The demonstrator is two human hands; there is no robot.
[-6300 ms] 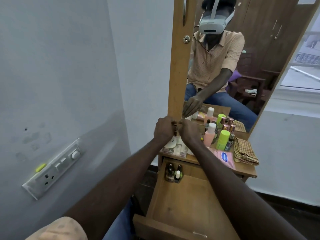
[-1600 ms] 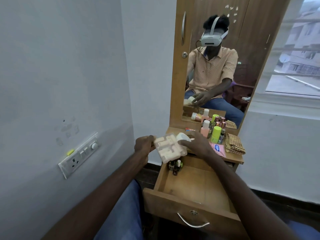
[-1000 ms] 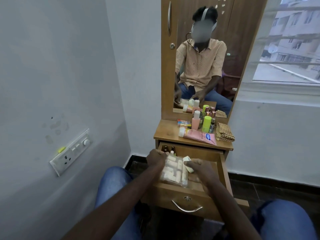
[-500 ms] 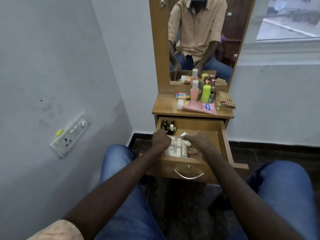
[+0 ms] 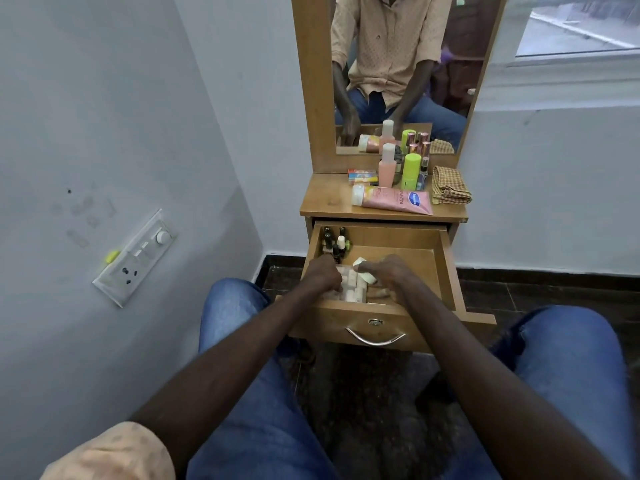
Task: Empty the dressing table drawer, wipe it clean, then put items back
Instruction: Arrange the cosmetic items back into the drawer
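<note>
While the open wooden drawer is standing pulled out from the wooden dressing table, the clear packet of pale cream blocks is now lying low inside it at the front left, where a second and a half ago it was being held up at tabletop height.

Left hand: curled over the packet's left edge, fingers closed on it, forearm reaching in from the lower left.

Right hand: lying knuckles-up beside the packet's right edge, fingers bent; thumb and forefinger are pinching a small white oval pad against the packet.

Cluster of small dark nail-polish bottles: standing in the drawer's back left corner, as before.

Tabletop, unchanged: pink lotion tube lying flat; pink bottle with a white cap and lime-green bottle standing upright behind it; folded checked yellow cloth lying at the right edge.
</note>
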